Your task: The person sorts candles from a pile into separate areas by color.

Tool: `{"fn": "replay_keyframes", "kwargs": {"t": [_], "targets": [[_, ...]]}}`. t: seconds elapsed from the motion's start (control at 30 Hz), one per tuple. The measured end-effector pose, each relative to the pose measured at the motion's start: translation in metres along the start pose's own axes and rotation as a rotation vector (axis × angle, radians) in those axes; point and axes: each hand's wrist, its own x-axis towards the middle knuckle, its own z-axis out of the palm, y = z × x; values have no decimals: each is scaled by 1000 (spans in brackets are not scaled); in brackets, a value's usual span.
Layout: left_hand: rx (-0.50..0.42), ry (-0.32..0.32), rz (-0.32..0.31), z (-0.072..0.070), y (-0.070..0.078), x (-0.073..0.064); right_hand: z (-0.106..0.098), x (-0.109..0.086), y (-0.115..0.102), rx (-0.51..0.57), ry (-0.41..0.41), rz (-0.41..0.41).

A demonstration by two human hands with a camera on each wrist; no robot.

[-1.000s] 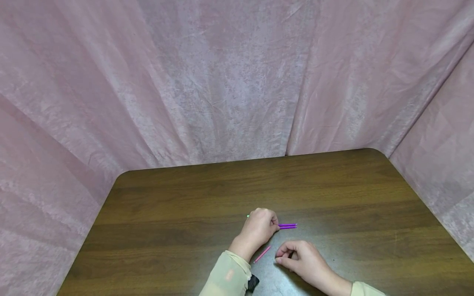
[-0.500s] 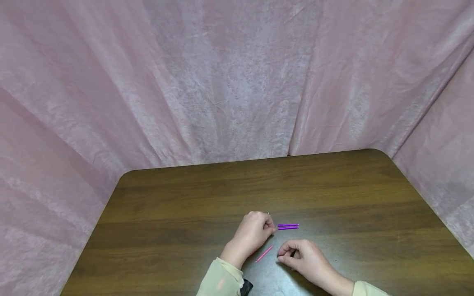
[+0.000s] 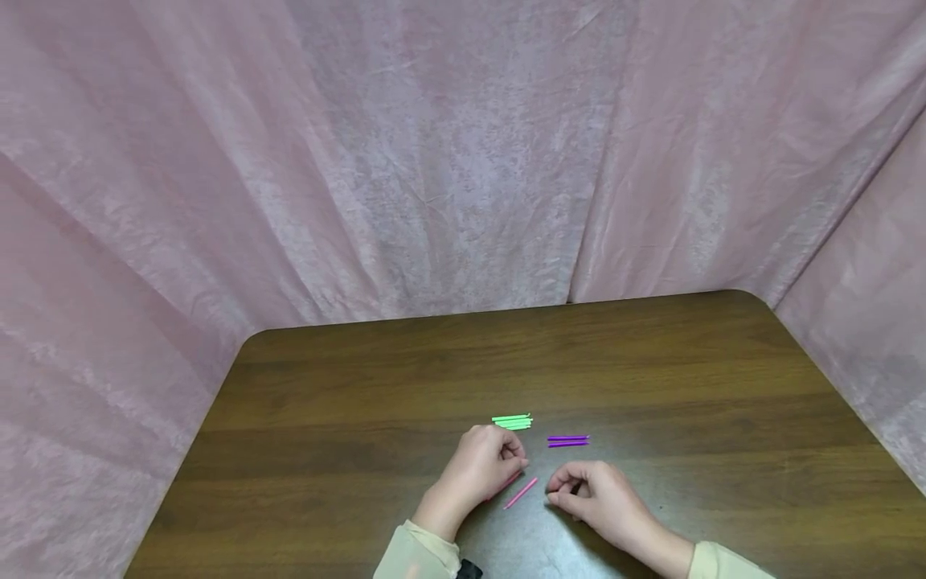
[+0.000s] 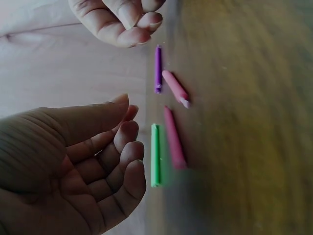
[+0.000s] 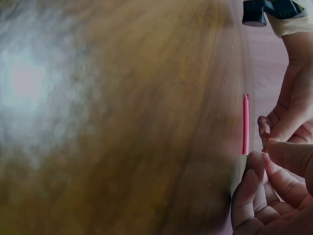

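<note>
My left hand [image 3: 477, 465] hovers low over the table with loosely curled fingers and nothing in its grasp. Its fingertips are right above a thin pink candle [image 4: 174, 142], which the hand partly covers in the head view. Beside that lies a second pink candle [image 3: 521, 493], slanted between my two hands. Several green candles [image 3: 512, 422] lie side by side just beyond the left hand. To their right, two purple candles [image 3: 567, 444] lie parallel. My right hand [image 3: 604, 503] rests at the right of the pink pair, fingers bent loosely, thumb near the index finger, holding nothing visible.
The brown wooden table [image 3: 362, 386] has rounded far corners. Pink velvety curtains [image 3: 448, 161] hang behind it and at both sides. A black device [image 3: 469, 570] sits at my left wrist, by the pale sleeve [image 3: 419, 555].
My left hand has drawn back from the purple candles toward the pink ones, baring the green candles. The view has shifted slightly; the right hand and the candles keep their places.
</note>
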Motion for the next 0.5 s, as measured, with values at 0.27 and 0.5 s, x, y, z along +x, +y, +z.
{"fn": "replay_keyframes", "kwargs": {"t": [0.27,0.5], "targets": [[-7,9,11,-1,-5,-6,0,3,0,-9,4,4],[-26,18,-2,-3,-7,-11,1,5,-3,-26,5,17]]}}
